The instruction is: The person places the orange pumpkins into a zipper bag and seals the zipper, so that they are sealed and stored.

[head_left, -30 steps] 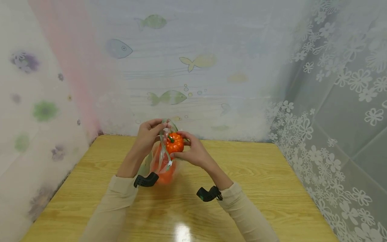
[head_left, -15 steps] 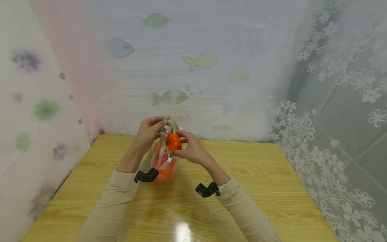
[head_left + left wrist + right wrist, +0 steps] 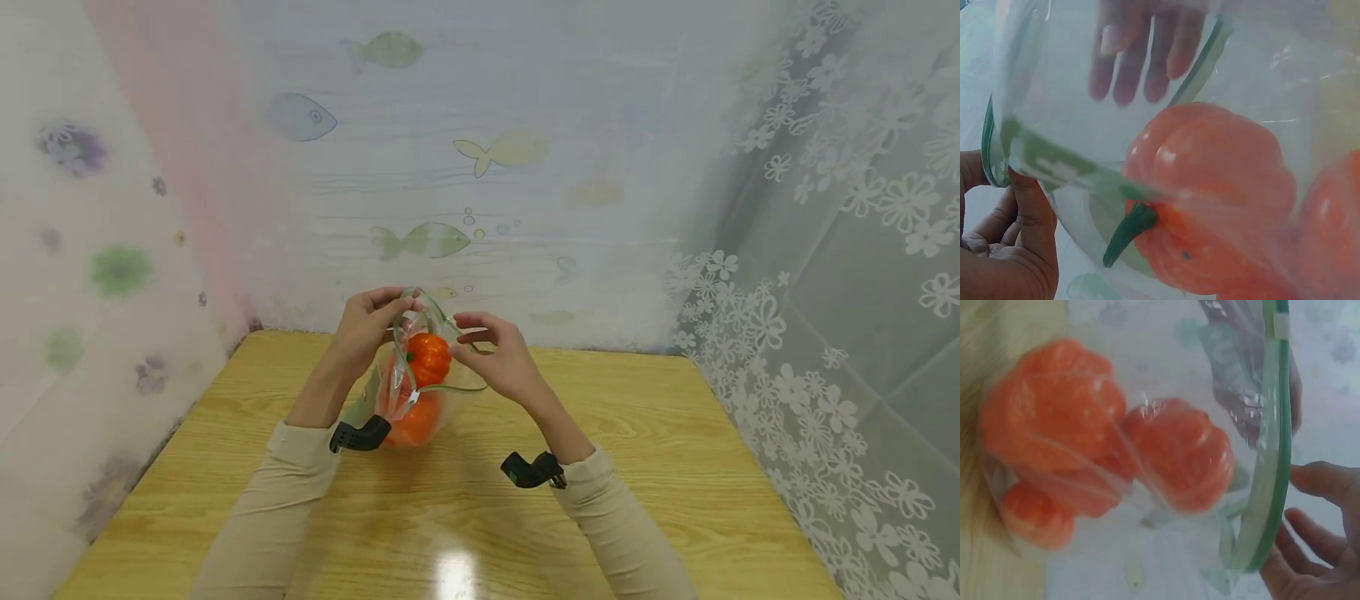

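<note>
A clear zip bag (image 3: 453, 388) with a green zip edge stands upright on the table, its mouth spread. My left hand (image 3: 363, 329) pinches the far left part of the rim. Inside, near the mouth, lies an orange toy pumpkin (image 3: 429, 358) with a green stem (image 3: 1130, 232). Below it are other orange pumpkin-like things (image 3: 1054, 406), blurred by the plastic. My right hand (image 3: 502, 354) is at the right side of the mouth, fingers spread and holding nothing. Its fingertips lie close to the zip edge (image 3: 1275, 456); whether they touch is hard to tell.
The wooden table (image 3: 637, 467) extends to both sides and toward me. Behind it hangs a pale curtain (image 3: 600, 100) with printed fish. A black wrist camera (image 3: 360, 433) sits on the left wrist and another camera (image 3: 532, 471) on the right.
The right hand has let go of the pumpkin and drawn back to the right. The pumpkin has sunk slightly left and into the bag. The left hand keeps its pinch on the rim.
</note>
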Demonstrator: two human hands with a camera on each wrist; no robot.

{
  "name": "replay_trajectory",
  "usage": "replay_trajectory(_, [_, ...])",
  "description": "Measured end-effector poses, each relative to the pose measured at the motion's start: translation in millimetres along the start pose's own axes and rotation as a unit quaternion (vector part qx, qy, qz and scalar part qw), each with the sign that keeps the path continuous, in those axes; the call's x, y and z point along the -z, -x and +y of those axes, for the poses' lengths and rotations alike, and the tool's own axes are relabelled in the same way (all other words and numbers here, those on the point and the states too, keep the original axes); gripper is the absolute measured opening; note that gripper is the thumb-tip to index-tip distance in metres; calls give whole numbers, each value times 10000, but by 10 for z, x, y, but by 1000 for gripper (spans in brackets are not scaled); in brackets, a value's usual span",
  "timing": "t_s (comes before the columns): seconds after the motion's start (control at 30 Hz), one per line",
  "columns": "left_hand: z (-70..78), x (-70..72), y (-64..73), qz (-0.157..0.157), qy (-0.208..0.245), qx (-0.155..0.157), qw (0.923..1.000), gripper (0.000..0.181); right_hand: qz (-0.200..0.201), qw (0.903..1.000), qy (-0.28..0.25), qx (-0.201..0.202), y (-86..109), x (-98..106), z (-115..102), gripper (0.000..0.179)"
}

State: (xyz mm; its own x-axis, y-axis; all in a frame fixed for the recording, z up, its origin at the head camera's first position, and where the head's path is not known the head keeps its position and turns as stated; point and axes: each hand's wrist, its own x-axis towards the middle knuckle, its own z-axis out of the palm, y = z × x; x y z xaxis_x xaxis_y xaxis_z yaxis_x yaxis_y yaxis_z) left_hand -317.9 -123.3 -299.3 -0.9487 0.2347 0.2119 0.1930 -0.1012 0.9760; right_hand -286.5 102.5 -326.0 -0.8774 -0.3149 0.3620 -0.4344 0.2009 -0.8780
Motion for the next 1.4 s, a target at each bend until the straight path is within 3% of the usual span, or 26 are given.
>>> replay_trajectory(0.23, [-8, 4, 24, -223, 111, 59, 9997, 31, 426, 9985, -226, 244, -6, 111, 110, 35])
replay_trajectory(0.5, [-25, 28, 34, -443, -209, 195, 9986, 30, 503, 9984, 210, -162, -86, 86, 272, 27])
replay_trajectory(0.67, [-8, 61, 7, -626, -485, 246, 9966, 31, 343, 9979, 482, -263, -189, 45, 362, 23])
replay_trajectory(0.97, [16, 122, -50, -776, -854, 270, 9930, 32, -281, 9954, 773, 496, -371, 84, 492, 25])
replay_trajectory(1.2, [8, 130, -45, -1211, -793, 133, 9894, 32, -798, 9898, 958, 691, -423, 136, 535, 37])
replay_trajectory(1.4, [11, 133, -45, -1424, -975, 148, 9849, 30, -960, 9870, 971, 853, -413, 96, 523, 36])
